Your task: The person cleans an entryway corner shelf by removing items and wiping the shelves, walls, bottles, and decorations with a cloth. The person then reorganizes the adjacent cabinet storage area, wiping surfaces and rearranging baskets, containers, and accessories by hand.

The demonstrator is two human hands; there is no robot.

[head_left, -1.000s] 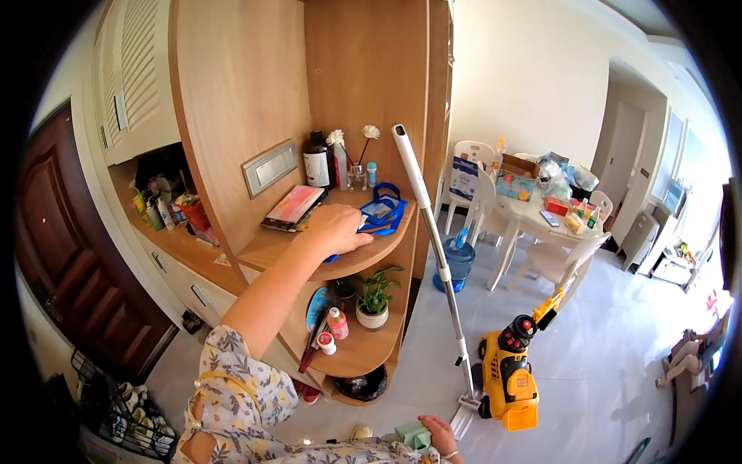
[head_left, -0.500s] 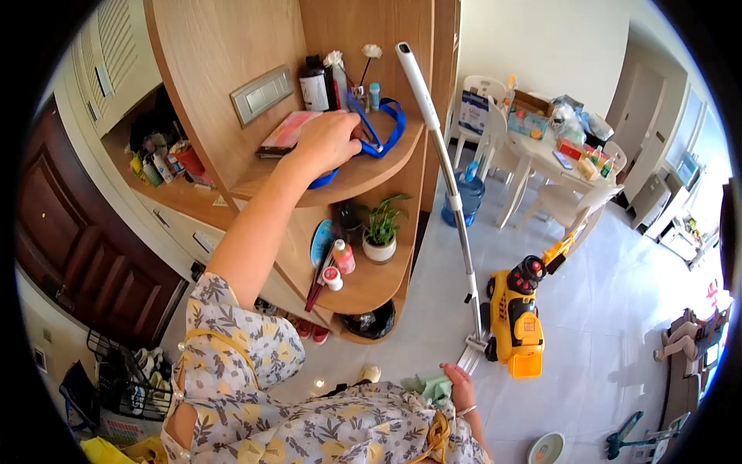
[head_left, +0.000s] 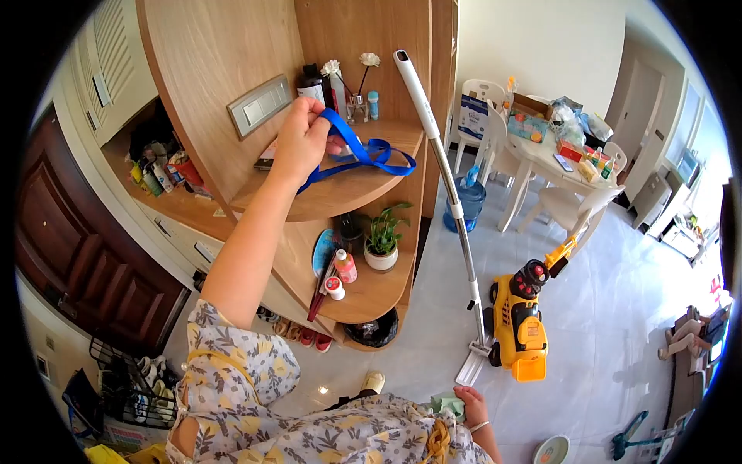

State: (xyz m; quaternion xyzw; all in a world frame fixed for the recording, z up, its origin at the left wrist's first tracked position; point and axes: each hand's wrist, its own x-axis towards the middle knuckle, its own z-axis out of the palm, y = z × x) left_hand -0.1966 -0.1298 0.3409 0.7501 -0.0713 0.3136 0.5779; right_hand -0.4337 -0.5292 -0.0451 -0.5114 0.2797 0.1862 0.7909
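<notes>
My left hand (head_left: pixel 300 147) is closed with a loop of blue lanyard (head_left: pixel 352 139) pinched in its fingers, just over the upper rounded wooden shelf (head_left: pixel 340 199). The rest of the lanyard trails across the shelf to its front edge. A flat booklet (head_left: pixel 267 156) lies behind my left wrist, mostly hidden. Further back stand a dark bottle (head_left: pixel 311 85), a small glass vase (head_left: pixel 357 110) with white flowers, and a blue-capped tube (head_left: pixel 373 105). Low at my waist, my right hand (head_left: pixel 473 407) grips a pale green cloth (head_left: pixel 447 404).
On the lower shelf are a potted plant (head_left: pixel 381 243), a pink bottle (head_left: pixel 345 267) and a white jar (head_left: pixel 334 288). A flat mop (head_left: pixel 444 174) stands upright beside a yellow toy excavator (head_left: pixel 519 325). Behind are a water jug (head_left: pixel 464 205) and a cluttered white table (head_left: pixel 533 155). A person sits far right.
My left hand has drawn back toward the left and raised part of the lanyard off the shelf. The booklet is now more covered by my hand. My right hand has lowered slightly with the cloth.
</notes>
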